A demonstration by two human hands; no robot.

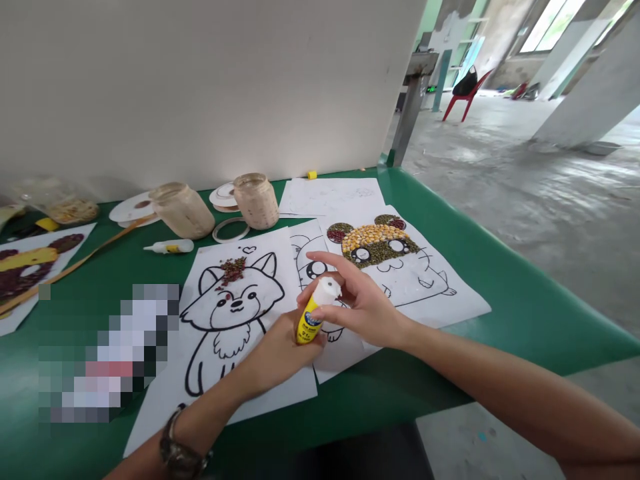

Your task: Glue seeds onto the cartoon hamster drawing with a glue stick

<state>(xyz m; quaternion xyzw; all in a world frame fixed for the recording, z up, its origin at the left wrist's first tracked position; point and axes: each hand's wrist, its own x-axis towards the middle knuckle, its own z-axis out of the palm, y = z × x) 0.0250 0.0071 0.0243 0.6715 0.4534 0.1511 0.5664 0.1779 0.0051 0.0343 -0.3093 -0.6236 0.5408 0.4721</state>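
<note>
A yellow glue bottle [307, 325] with a white top [328, 292] is wrapped in my left hand [277, 353], tilted with its top up and toward me. My right hand [373, 308] closes round the upper part, thumb in front and a finger behind, while its index finger stretches out past the top. Below lies a sheet with a fox drawing [233, 347], dark red and green beans heaped on its forehead. To the right is a hamster drawing [400, 267] partly filled with yellow kernels and beans. Another animal drawing [306, 250] between them is partly hidden by my hands.
Two cloudy jars [183, 210] [257, 201] stand near the wall, beside white lids [131, 208] and a ring [231, 229]. A white glue bottle [173, 247] lies left of the fox sheet. A yellow cap [312, 175] sits at the back. A pixelated patch [120, 347] covers something left.
</note>
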